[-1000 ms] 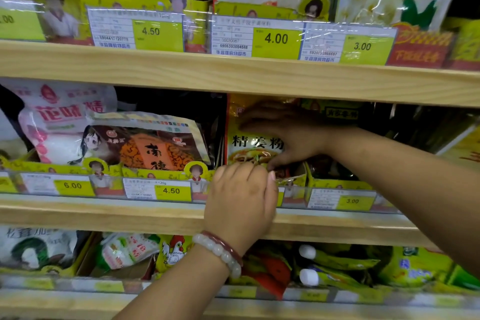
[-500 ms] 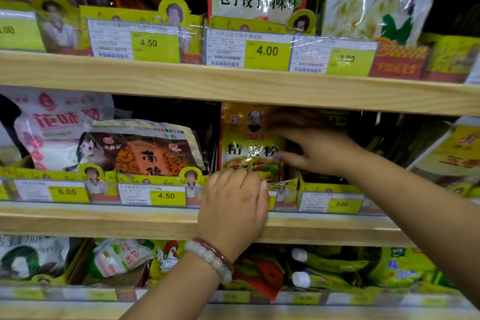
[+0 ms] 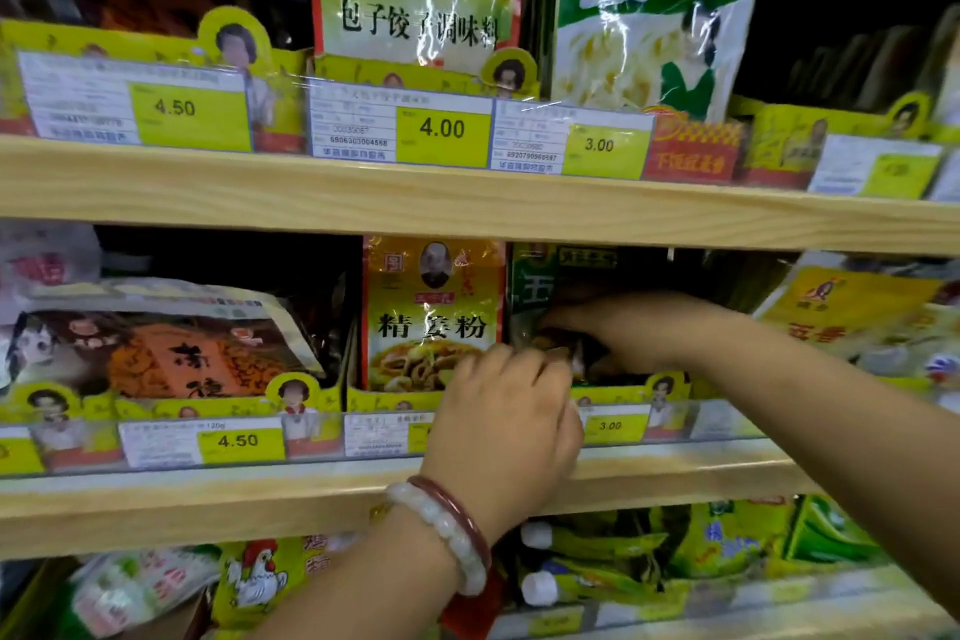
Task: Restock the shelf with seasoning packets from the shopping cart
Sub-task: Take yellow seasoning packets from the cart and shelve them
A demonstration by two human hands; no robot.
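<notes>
Right hand (image 3: 618,327) has moved off the ginger powder packet (image 3: 434,314) to the green packets (image 3: 540,286) on its right; fingers curl onto them. Ginger packet now stands upright in its tray on the middle shelf (image 3: 208,504), seated. Left hand (image 3: 506,424) stays at the tray front, fingers curled, grip unclear.

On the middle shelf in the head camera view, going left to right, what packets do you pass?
Pink and white bag → orange and brown packet → yellow ginger powder packet → dark green packet, where the right hand reaches in → yellow packet at the far right.
</notes>
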